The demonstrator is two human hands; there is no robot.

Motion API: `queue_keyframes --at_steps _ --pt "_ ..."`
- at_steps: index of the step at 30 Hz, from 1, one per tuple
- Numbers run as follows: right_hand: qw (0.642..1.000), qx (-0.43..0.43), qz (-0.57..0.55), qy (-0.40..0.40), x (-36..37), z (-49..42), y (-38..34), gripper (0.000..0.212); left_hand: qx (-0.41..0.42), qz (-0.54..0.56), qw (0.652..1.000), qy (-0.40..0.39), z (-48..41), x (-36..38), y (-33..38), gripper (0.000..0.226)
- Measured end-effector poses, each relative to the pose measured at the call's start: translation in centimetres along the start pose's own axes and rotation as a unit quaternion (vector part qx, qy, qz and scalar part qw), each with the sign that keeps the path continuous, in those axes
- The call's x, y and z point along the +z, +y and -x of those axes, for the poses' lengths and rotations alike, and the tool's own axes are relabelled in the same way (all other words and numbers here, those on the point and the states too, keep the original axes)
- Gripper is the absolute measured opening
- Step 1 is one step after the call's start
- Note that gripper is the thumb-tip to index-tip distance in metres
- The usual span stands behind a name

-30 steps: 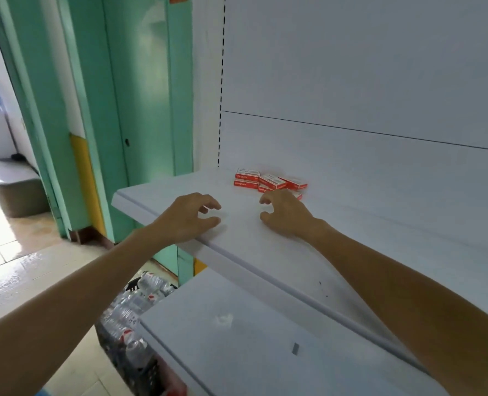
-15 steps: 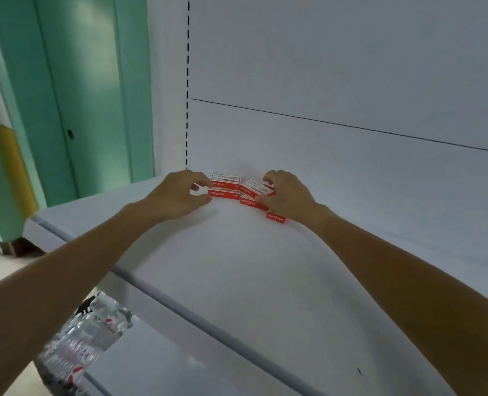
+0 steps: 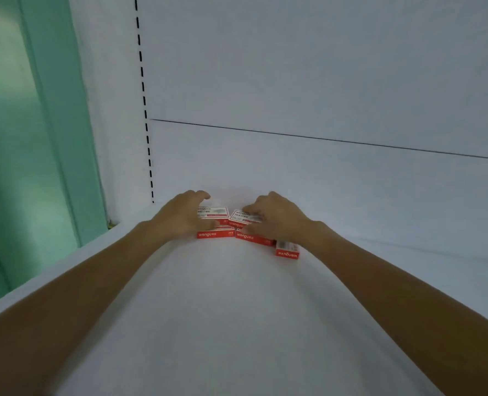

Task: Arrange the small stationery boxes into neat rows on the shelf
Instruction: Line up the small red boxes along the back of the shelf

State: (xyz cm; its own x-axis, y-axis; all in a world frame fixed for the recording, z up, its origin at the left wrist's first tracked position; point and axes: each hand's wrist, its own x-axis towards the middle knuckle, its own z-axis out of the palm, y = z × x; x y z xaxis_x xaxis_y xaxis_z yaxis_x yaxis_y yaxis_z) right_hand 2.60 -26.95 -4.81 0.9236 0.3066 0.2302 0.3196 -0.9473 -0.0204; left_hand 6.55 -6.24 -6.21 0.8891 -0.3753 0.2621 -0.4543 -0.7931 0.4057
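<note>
Both hands are on the boxes, mid-frame, at the back of the shelf, close to the back panel.

Left hand: fingers arched over the far side of the left box, thumb on its near side. It's gripping that box.
Right hand: fingertips curled down onto the skewed middle box, thumb at its near edge. Reads as a pinch, though the hand hides part of it.

No rows yet. The front-left box sits fairly square, red face toward me. The front-right box is angled and half under my right hand. The stray box sits lower right by my wrist, lettering upside down. Can't tell if it touches its neighbour.

My read is that this is early, just squaring up the cluster.

Risks from here:
- The boxes are light and packed tight, so turning the middle one likely drags the front pair out of line.
- My right wrist is just over the stray box. Any sweep toward me could knock it further out.
- Can't tell if the left boxes are stacked or one behind the other. If stacked, lifting the top one may shift the lower.
- Pushing back hard would jam the boxes against the panel and make them ride up over each other.
- My hands hide the rear edges, so alignment there is blind.
</note>
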Motion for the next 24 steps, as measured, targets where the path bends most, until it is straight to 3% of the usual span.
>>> queue_keyframes --at_steps 8,12,18,24 --pt "0.995 0.069 -0.066 0.011 -0.1 0.4 -1.1 0.044 0.075 0.015 0.996 -0.054 -1.7 -1.3 -1.5 0.044" --pt "0.99 0.103 -0.027 0.088 0.0 1.2 -1.8 0.044 0.111 0.035 0.992 -0.049 -1.9 -2.1 -1.8 0.039" --pt "0.971 0.172 0.013 0.165 -1.2 6.3 -0.9 0.043 0.187 0.101 0.976 -0.041 -1.8 -1.8 2.2 0.05" --pt "0.943 0.313 0.021 0.109 -3.4 15.7 1.9 0.042 0.273 0.138 0.947 -0.098 0.6 2.1 9.8 0.036"
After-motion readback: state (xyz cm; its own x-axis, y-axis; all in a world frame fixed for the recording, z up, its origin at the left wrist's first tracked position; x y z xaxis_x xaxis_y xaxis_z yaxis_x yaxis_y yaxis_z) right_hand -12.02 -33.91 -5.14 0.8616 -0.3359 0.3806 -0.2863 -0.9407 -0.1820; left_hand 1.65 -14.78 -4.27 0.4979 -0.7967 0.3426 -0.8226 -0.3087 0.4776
